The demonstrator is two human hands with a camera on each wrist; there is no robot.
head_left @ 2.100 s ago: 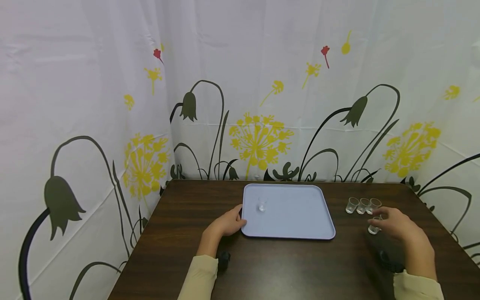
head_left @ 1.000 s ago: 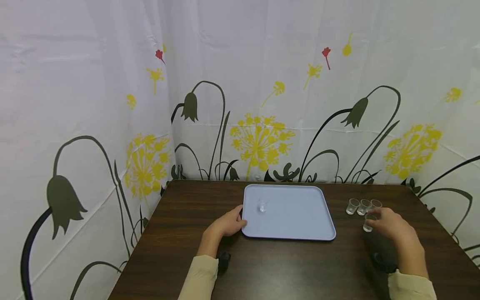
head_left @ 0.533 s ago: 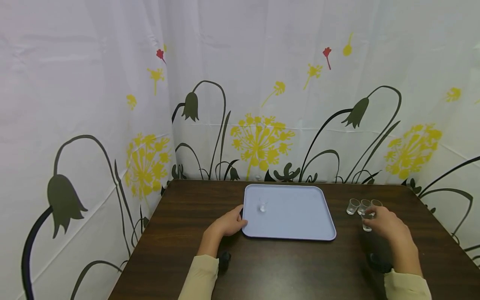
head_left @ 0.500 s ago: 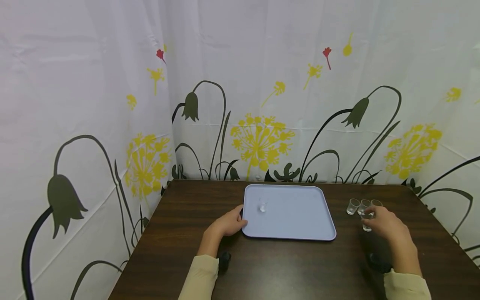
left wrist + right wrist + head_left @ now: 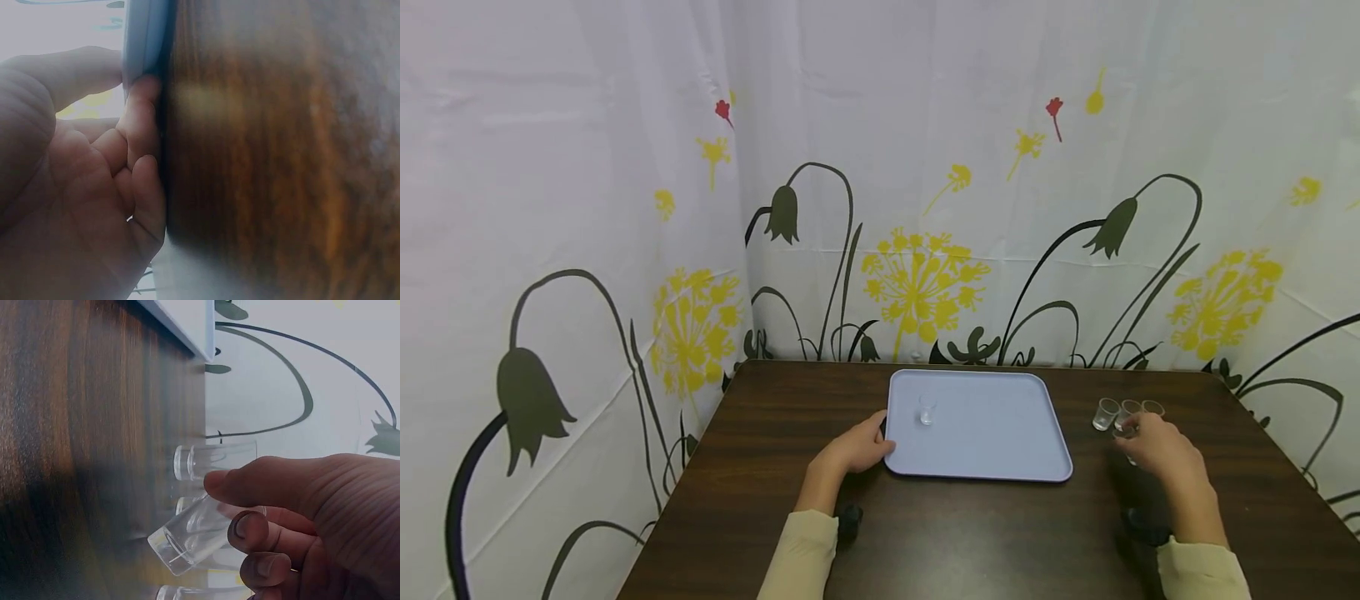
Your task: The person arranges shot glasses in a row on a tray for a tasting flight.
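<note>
My left hand (image 5: pixel 853 446) pinches the left edge of a pale blue tray (image 5: pixel 992 442), thumb on top of the rim and fingers curled below. In the left wrist view the tray edge (image 5: pixel 142 44) lies between thumb and forefinger, close over the wood. My right hand (image 5: pixel 1163 450) grips a small clear shot glass (image 5: pixel 178 550) between thumb and fingers near its rim, its base tilted toward the tabletop. From the head view this glass is mostly hidden by the hand. Just beyond stand three more shot glasses in a row, the leftmost glass (image 5: pixel 1105 414) in plain sight.
A single shot glass (image 5: pixel 927 410) stands on the tray's left part. The dark wooden table (image 5: pixel 970 542) ends at a white flower-print curtain (image 5: pixel 910 108) along the back and sides. The tray's right edge lies between the row of glasses and the left hand.
My right hand has moved left along the front of the row with the shot glass, which is now mostly covered by the fingers. The left hand and tray stay in place.
</note>
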